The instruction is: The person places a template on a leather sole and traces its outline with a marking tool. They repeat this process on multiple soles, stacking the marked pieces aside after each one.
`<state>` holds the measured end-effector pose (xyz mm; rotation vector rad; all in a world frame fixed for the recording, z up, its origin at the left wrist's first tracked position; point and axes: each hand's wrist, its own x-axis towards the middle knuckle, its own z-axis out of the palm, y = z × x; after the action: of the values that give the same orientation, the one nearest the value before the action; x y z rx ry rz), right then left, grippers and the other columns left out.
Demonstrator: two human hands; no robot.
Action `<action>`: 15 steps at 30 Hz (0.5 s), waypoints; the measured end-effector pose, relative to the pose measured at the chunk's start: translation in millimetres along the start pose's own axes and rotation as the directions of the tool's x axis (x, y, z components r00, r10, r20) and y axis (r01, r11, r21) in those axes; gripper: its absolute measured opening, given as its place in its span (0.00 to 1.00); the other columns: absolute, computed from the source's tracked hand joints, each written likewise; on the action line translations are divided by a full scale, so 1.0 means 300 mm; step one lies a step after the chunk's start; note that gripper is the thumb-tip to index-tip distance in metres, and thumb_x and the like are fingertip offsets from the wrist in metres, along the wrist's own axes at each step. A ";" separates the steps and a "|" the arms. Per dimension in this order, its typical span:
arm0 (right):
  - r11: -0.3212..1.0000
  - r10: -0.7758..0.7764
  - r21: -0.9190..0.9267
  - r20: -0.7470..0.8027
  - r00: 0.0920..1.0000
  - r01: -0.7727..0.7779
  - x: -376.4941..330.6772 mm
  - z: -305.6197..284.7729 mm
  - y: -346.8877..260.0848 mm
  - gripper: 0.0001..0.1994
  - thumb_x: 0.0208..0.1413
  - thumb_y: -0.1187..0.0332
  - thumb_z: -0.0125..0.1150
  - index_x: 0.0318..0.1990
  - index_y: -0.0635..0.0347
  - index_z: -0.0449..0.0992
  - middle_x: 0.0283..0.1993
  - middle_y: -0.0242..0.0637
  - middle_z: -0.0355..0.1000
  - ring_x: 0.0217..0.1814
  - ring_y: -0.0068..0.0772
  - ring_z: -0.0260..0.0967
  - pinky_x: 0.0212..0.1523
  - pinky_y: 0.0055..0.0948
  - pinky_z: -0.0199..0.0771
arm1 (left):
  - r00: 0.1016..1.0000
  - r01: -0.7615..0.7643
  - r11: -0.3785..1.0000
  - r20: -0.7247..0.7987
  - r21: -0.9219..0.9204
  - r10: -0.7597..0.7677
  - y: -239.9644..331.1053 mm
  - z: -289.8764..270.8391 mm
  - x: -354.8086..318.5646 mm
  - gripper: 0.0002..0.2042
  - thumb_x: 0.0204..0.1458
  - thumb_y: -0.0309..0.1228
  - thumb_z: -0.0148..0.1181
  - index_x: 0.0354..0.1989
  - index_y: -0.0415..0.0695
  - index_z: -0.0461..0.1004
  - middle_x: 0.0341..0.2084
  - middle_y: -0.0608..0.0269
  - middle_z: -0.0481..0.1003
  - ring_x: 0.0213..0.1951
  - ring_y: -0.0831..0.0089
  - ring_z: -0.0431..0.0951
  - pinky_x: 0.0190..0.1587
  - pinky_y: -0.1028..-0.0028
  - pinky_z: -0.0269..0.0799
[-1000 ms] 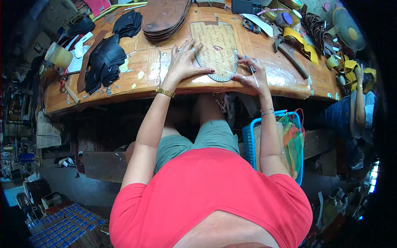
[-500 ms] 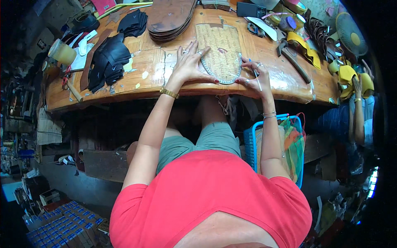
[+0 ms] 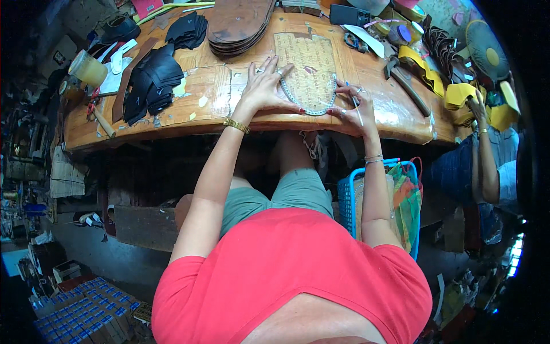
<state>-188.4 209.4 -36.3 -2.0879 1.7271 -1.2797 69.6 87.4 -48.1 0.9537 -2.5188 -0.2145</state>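
Note:
A tan, U-shaped flat pattern piece (image 3: 306, 63) with handwriting over it lies on the wooden table, its curved end toward me. Pale dots run along its rounded rim. My left hand (image 3: 264, 89) is spread open and flat, its fingertips along the pattern's left edge and its thumb at the lower curve. My right hand (image 3: 356, 109) is closed around a thin white and blue pen-like stick (image 3: 359, 114), pointing down toward me. Its thumb and fingers also touch the pattern's right rim. Whatever lies beneath the pattern is hidden.
Brown leather pieces (image 3: 238, 28) are stacked beyond my left hand, with black cut pieces (image 3: 152, 83) farther left. A hammer (image 3: 408, 86) lies at right. A co-worker's hand (image 3: 480, 110) holds yellow pieces (image 3: 461, 94) at the right end. A blue basket (image 3: 346, 200) stands by my right arm.
My hands keep nearly the same place on the pattern. At the right, the co-worker's hand and the yellow pieces have shifted left and upward. The whole view has moved slightly.

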 end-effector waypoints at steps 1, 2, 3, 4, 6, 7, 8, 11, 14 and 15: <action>1.000 0.005 0.021 -0.003 1.000 -0.005 -0.002 0.002 0.007 0.24 0.27 0.58 0.79 0.36 0.57 0.78 0.52 0.39 0.74 0.48 0.39 0.71 0.53 0.35 0.67 | 1.000 -0.003 1.000 0.004 -0.002 0.003 0.000 0.000 0.002 0.59 0.16 0.72 0.64 0.65 0.59 0.58 0.65 0.38 0.51 0.68 0.52 0.48 0.64 0.41 0.34; 0.999 0.011 0.042 -0.005 1.000 -0.011 -0.003 0.002 0.012 0.24 0.27 0.57 0.79 0.36 0.57 0.78 0.52 0.39 0.74 0.48 0.39 0.71 0.53 0.35 0.68 | 1.000 -0.007 1.000 0.007 -0.004 0.007 0.002 0.002 0.004 0.59 0.16 0.72 0.64 0.65 0.59 0.58 0.65 0.39 0.51 0.68 0.52 0.48 0.64 0.41 0.34; 1.000 0.014 0.011 0.004 1.000 -0.014 -0.002 0.001 0.008 0.25 0.27 0.57 0.79 0.36 0.57 0.78 0.52 0.40 0.74 0.48 0.39 0.71 0.53 0.35 0.68 | 1.000 -0.008 1.000 0.011 -0.004 0.008 -0.002 0.006 0.005 0.59 0.16 0.72 0.64 0.66 0.59 0.57 0.65 0.39 0.51 0.68 0.52 0.47 0.64 0.41 0.34; 1.000 0.017 -0.020 0.013 1.000 -0.017 -0.002 -0.002 0.002 0.25 0.27 0.57 0.79 0.36 0.57 0.78 0.52 0.40 0.74 0.48 0.39 0.71 0.53 0.35 0.68 | 1.000 -0.005 1.000 0.015 0.005 0.005 -0.005 0.009 0.004 0.59 0.17 0.72 0.63 0.66 0.59 0.57 0.65 0.39 0.51 0.69 0.52 0.47 0.64 0.41 0.34; 0.999 0.020 -0.037 0.017 1.000 -0.019 -0.001 -0.002 0.000 0.25 0.27 0.57 0.79 0.36 0.57 0.78 0.52 0.40 0.74 0.48 0.39 0.71 0.52 0.35 0.68 | 1.000 -0.003 1.000 0.023 0.021 0.002 -0.008 0.015 0.005 0.59 0.17 0.72 0.63 0.66 0.60 0.56 0.65 0.39 0.51 0.69 0.52 0.46 0.64 0.41 0.34; 1.000 0.019 -0.022 0.013 1.000 -0.018 -0.001 0.001 0.004 0.25 0.27 0.57 0.79 0.36 0.57 0.78 0.52 0.40 0.74 0.48 0.39 0.71 0.52 0.35 0.68 | 1.000 -0.003 1.000 0.025 0.020 0.003 -0.010 0.016 0.006 0.59 0.17 0.72 0.63 0.66 0.60 0.56 0.65 0.39 0.50 0.69 0.53 0.46 0.64 0.41 0.34; 1.000 0.017 -0.007 0.009 1.000 -0.017 -0.001 0.003 0.007 0.25 0.27 0.57 0.79 0.36 0.57 0.78 0.52 0.39 0.74 0.48 0.39 0.71 0.52 0.35 0.68 | 1.000 -0.004 1.000 0.027 0.018 0.004 -0.013 0.016 0.006 0.59 0.17 0.72 0.63 0.66 0.60 0.56 0.65 0.39 0.50 0.69 0.53 0.46 0.64 0.41 0.34; 1.000 -0.004 -0.013 0.003 1.000 0.005 0.002 0.002 0.005 0.24 0.27 0.58 0.79 0.35 0.57 0.78 0.51 0.39 0.74 0.46 0.40 0.71 0.51 0.34 0.68 | 1.000 -0.006 1.000 0.025 0.015 0.005 -0.016 0.018 0.006 0.59 0.18 0.72 0.63 0.66 0.60 0.56 0.65 0.39 0.50 0.69 0.53 0.46 0.64 0.40 0.34; 0.999 0.000 -0.048 0.016 1.000 0.000 0.001 0.002 0.007 0.23 0.28 0.58 0.79 0.35 0.56 0.78 0.51 0.38 0.75 0.44 0.40 0.70 0.50 0.34 0.67 | 1.000 0.001 1.000 0.028 0.012 -0.002 -0.016 0.014 0.006 0.59 0.17 0.72 0.63 0.66 0.59 0.56 0.65 0.39 0.50 0.69 0.53 0.46 0.64 0.40 0.34; 0.999 -0.003 -0.045 0.013 1.000 0.004 -0.001 0.000 0.010 0.23 0.28 0.58 0.79 0.35 0.56 0.78 0.51 0.38 0.75 0.44 0.40 0.70 0.50 0.35 0.68 | 0.999 0.001 1.000 0.033 0.008 -0.001 -0.009 0.009 0.008 0.59 0.17 0.72 0.64 0.66 0.59 0.56 0.65 0.40 0.50 0.69 0.53 0.46 0.64 0.40 0.34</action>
<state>-190.4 208.8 -38.3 -2.1194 1.7643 -1.2367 68.3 83.8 -50.6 0.9620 -2.5511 -0.2229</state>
